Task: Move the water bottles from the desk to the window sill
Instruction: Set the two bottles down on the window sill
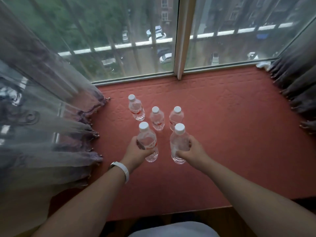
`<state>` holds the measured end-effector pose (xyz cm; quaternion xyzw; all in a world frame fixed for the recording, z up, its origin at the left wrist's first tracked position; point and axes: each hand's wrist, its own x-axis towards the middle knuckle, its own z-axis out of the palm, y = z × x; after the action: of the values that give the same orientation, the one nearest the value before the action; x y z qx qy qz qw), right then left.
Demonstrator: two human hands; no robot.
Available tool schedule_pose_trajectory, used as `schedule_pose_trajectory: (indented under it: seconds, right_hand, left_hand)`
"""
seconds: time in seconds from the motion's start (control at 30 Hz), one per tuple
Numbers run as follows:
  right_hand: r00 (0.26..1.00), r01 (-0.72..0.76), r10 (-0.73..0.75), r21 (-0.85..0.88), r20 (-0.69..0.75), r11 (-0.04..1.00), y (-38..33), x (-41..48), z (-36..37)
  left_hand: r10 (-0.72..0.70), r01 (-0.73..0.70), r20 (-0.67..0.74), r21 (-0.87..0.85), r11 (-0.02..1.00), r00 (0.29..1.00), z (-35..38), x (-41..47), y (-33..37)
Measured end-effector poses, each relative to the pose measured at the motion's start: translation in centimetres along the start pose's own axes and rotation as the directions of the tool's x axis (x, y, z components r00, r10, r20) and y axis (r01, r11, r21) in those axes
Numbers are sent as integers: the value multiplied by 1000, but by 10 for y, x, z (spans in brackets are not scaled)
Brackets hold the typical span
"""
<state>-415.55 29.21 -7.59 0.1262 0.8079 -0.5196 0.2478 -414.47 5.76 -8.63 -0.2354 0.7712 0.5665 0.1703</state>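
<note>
Three clear water bottles with white caps stand upright on the red-padded window sill: one at the back left, one in the middle and one to its right. My left hand grips a fourth bottle around its body, in front of those three. My right hand grips a fifth bottle beside it. Both held bottles are upright, their bases at or just above the pad; I cannot tell if they touch it.
A sheer purple-grey curtain hangs over the sill's left side, close to the bottles. A darker curtain bunches at the right. The window glass and its frame post bound the back. The sill's front edge is near my body.
</note>
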Motion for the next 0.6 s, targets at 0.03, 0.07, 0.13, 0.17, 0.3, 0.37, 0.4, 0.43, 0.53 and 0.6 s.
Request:
schedule_pose_trajectory:
  seconds: [0.03,0.07,0.13,0.17,0.3,0.37,0.4,0.43,0.53,0.6]
  right_hand:
    - [1000,-7,7,-1,-16,1000,4,8,3]
    - [999,-11,11,0,-37,1000,10,15,7]
    - [997,-21,22,6,-69,1000,18,28,15]
    - [997,-27,28,10,-75,1000,23,34,19]
    - [994,3,0,27,-111,1000,43,59,31]
    - [990,9,-4,31,-142,999,52,69,36]
    - [988,9,-4,29,-157,1000,57,74,38]
    - [986,10,-5,29,-167,1000,62,78,40]
    - [982,11,-6,27,-187,1000,76,86,43]
    - [981,12,-8,19,-194,1000,84,88,44]
  left_hand:
    - [7,-7,-1,5,1000,1000,2,8,-4]
    - [10,-10,-7,7,1000,1000,4,16,-9]
    - [31,-30,-20,16,999,999,10,30,-17]
    - [44,-43,-23,19,999,999,13,37,-21]
    - [73,-73,-35,1,997,997,26,61,-34]
    - [90,-90,-20,-8,996,996,32,72,-39]
    - [98,-98,-18,-10,995,995,35,77,-42]
    - [103,-104,-18,-13,995,994,38,81,-47]
    - [123,-123,-22,-6,992,992,44,91,-59]
    - [131,-131,-21,10,991,991,47,95,-69]
